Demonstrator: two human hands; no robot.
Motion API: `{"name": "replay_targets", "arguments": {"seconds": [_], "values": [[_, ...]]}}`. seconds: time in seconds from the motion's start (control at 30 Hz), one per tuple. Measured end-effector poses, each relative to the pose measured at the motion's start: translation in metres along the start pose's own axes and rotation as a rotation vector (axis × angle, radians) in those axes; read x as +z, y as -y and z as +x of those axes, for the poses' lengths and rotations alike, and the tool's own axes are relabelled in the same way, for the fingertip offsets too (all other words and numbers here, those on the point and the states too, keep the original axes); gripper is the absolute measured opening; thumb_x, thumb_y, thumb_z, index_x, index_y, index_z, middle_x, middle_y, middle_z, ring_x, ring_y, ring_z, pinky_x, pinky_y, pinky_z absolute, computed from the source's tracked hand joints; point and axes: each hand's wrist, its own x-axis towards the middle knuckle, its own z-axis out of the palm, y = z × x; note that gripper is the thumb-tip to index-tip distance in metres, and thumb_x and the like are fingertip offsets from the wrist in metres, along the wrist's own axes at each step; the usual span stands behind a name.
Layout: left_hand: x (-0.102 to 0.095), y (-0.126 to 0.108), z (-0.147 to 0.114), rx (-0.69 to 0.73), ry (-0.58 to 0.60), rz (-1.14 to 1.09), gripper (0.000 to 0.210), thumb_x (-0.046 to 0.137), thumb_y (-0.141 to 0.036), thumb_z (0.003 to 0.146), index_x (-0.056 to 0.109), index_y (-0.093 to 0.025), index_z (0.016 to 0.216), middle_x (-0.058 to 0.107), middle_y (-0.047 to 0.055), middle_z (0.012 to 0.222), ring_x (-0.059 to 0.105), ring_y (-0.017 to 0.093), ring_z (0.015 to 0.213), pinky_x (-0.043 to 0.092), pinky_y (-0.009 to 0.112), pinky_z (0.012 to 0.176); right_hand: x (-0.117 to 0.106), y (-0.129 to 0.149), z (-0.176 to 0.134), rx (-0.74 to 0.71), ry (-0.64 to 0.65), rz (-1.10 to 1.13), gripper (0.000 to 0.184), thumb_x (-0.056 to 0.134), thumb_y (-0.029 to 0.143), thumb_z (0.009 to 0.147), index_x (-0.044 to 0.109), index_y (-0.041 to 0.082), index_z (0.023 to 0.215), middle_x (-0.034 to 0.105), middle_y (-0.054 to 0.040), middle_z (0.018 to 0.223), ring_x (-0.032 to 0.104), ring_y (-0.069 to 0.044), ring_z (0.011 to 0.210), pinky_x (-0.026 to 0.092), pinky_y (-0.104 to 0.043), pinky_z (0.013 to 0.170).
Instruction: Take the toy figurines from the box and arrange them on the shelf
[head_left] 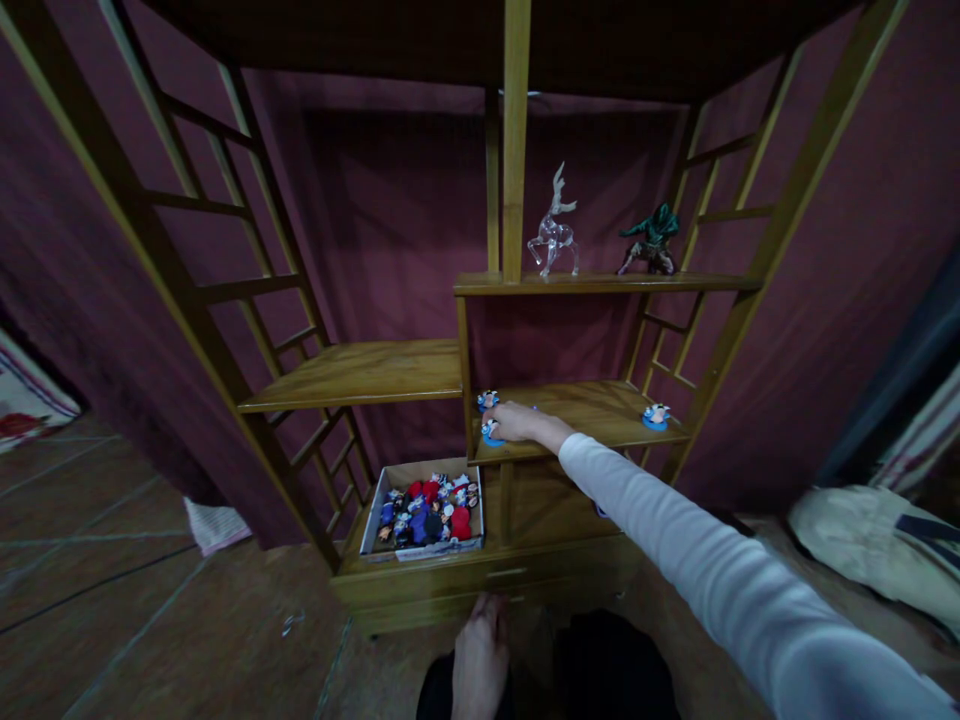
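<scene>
My right hand (517, 422) reaches onto the right-hand middle shelf. Its fingers close on a small blue-and-white figurine (492, 433) with a round blue base, near the shelf's left front corner. Just behind it stands a similar figurine (487, 400), and another figurine (655, 416) stands at the shelf's right end. My left hand (480, 655) rests low by my knee, holding nothing, its fingers loosely extended and partly out of sight. Below the shelf, a shallow cardboard box (373, 530) holds several small red, blue and white figurines.
A wooden display shelf (360, 370) with lattice sides surrounds the work. Its upper right board carries a clear deer figurine (555, 240) and a dark green hooded figure (652, 240). A pale bag (862, 545) lies on the floor to the right. A dark cable (97, 590) crosses the floor at left.
</scene>
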Motion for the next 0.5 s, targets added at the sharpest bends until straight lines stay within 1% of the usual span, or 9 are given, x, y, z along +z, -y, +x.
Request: {"name": "replay_targets", "arguments": {"seconds": [0.1,0.27,0.5], "values": [[0.000,0.000,0.000,-0.005,0.012,0.012,0.035,0.035,-0.012,0.083,0.065,-0.020,0.098,0.065,0.008,0.098,0.063,0.017,0.089,0.045,0.025,0.079,-0.001,0.001,-0.001,0.007,0.002,-0.006,0.034,0.051,0.021,0.076,0.062,0.018,0.109,0.064,-0.0115,0.106,0.061,-0.025,0.093,0.044,-0.027,0.073],[0.005,0.008,0.003,0.016,0.050,0.022,0.036,0.031,-0.014,0.086,0.064,-0.019,0.099,0.064,0.007,0.098,0.062,0.014,0.089,0.044,0.022,0.080,0.000,0.003,0.000,0.015,0.027,0.002,0.033,0.049,0.019,0.078,0.061,0.017,0.108,0.065,-0.0116,0.105,0.062,-0.024,0.092,0.044,-0.026,0.073],[0.010,0.014,0.004,0.028,0.029,-0.036,0.035,0.032,-0.016,0.087,0.064,-0.022,0.101,0.065,0.005,0.100,0.062,0.014,0.089,0.044,0.023,0.080,0.005,-0.001,0.005,0.017,0.022,0.003,0.033,0.050,0.019,0.077,0.060,0.018,0.108,0.064,-0.0109,0.106,0.061,-0.024,0.094,0.044,-0.027,0.074]]}}
